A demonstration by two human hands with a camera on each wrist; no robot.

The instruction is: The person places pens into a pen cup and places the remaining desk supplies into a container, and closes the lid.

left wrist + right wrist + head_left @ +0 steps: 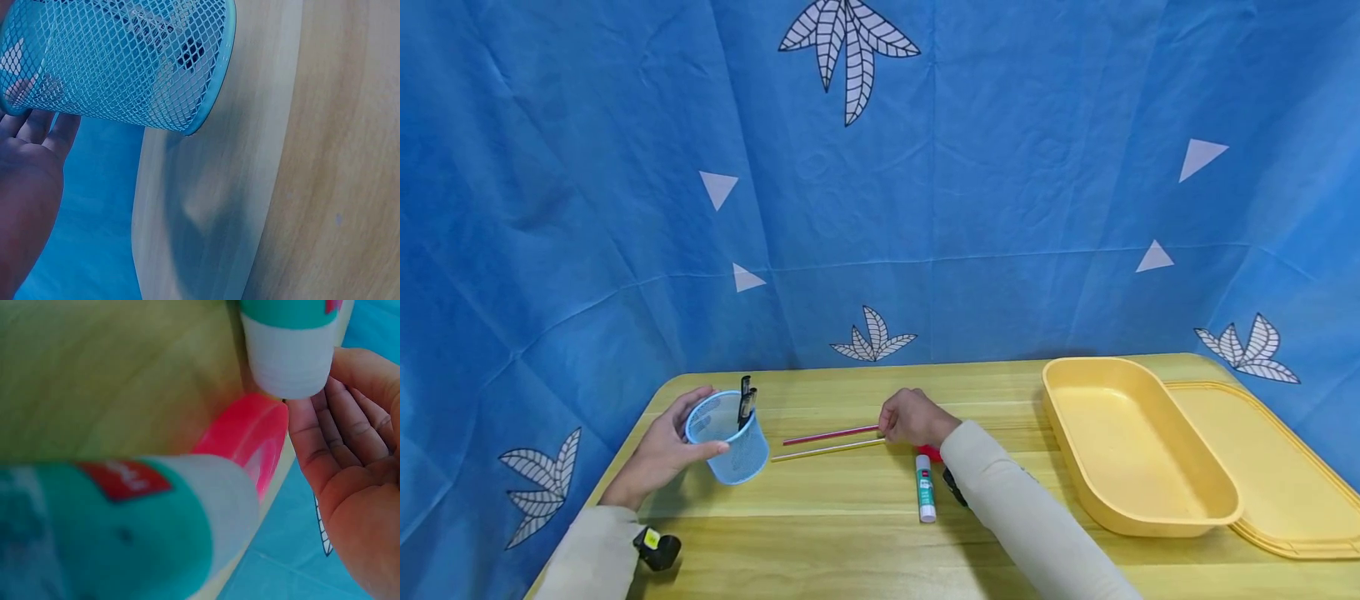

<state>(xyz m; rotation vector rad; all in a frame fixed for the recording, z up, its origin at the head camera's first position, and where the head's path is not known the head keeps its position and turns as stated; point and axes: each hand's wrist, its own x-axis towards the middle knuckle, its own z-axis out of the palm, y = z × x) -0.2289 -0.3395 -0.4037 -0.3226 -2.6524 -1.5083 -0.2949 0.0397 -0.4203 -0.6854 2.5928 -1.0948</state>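
Observation:
My left hand (666,446) holds a light blue mesh pen holder (741,458) at the table's left, thumb across its near side and fingers round the back. Several black pens (745,408) stand in it. My right hand (913,417) is at mid-table, thumb and fingertips pinching the near end of a thin red pencil (827,436). A yellow pencil (827,451) lies alongside, its end running under that hand. In the right wrist view, a glue stick (290,353) hides the fingertips. A red plastic piece (244,428) lies beside its white end.
A second glue stick (119,531) fills the lower left of the right wrist view, hidden under the sleeve from the head. A yellow tray (1135,442) stands at the right, beside a flat yellow lid (1255,467). A blue curtain (1000,167) hangs behind the table.

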